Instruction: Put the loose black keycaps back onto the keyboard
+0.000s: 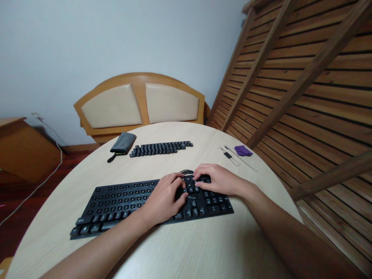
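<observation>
A black keyboard (136, 197) lies at a slant on the round table, its upper left rows stripped of keycaps and its lower row and right part still capped. Over the keys right of its middle rests my left hand (165, 197), fingers bent, thumb and forefinger apart. My right hand (216, 179) reaches to the back edge of the right part, its curved fingers and thumb on either side of the keys, with a gap between them. No loose key shows in either hand. Part of a coiled black cable (186, 171) is visible behind the keyboard.
Removed keycaps (159, 148) stand in rows farther back on the table (209, 139). Left of them lies a dark grey pouch (123, 143). At the right are a wire keycap puller (228, 155), a thin rod-like brush (241, 159) and a purple cloth (243, 150).
</observation>
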Available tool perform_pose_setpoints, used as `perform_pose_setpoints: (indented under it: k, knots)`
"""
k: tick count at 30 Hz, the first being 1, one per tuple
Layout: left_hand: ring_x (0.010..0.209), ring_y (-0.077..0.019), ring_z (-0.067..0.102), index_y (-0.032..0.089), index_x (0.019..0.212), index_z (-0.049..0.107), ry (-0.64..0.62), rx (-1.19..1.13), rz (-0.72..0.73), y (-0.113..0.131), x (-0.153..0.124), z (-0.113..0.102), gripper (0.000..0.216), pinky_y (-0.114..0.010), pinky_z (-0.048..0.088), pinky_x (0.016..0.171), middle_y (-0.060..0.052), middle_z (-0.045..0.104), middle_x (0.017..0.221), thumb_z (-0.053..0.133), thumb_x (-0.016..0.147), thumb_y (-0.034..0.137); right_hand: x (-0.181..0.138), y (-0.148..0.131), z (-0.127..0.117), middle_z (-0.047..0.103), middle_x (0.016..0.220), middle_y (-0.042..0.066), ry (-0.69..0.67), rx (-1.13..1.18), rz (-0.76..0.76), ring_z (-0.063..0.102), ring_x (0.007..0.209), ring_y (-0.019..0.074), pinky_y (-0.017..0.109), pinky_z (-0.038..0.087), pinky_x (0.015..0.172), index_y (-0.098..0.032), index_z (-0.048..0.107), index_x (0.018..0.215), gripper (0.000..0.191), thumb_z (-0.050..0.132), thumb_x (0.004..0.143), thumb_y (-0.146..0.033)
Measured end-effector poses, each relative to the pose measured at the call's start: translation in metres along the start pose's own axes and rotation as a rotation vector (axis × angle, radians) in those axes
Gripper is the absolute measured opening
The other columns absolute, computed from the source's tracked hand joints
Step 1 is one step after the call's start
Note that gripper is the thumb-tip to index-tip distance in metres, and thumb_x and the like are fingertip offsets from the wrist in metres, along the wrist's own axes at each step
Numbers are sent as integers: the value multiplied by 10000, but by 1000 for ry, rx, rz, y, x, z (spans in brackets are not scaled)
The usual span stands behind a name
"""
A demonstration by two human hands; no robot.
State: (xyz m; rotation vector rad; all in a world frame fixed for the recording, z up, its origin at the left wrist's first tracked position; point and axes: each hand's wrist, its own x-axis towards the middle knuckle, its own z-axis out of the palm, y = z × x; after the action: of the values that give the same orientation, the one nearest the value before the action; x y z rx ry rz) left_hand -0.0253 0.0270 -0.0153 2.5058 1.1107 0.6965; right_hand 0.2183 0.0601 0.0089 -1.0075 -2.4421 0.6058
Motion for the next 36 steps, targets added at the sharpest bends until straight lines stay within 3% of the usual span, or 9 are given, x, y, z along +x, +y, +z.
perform_pose_setpoints:
  k: [6,9,25,36]
  knots:
    - [1318,-281,508,262,1334,527,-86,73,67,3,0,-4,372,-606,345,1135,-93,532,1431,514,967,205,0,0,-1,741,982,53,-4,58,8,677,932,204,334,494,893,-204,727,947,105,655,898,-264]
    - [1328,-283,501,304,1410,503,-101,102,88,3,0,-4,442,-611,350,1129,-80,528,1445,504,980,204,0,0,-3,750,978,49,-14,90,22,685,926,202,334,501,884,-203,729,948,110,651,896,-261]
    - [1282,-289,519,262,1375,581,-83,122,123,2,1,-4,418,-534,433,1075,-101,548,1414,533,967,187,-1,6,0,746,1009,49,-1,71,-6,683,937,188,311,500,879,-202,721,904,77,660,858,-205]
    - [1122,-299,602,206,1280,632,-121,174,151,12,3,-14,340,-519,518,976,-125,634,1248,532,956,209,0,2,0,738,1007,40,-23,117,-35,681,930,189,316,500,875,-207,714,858,57,688,815,-182]
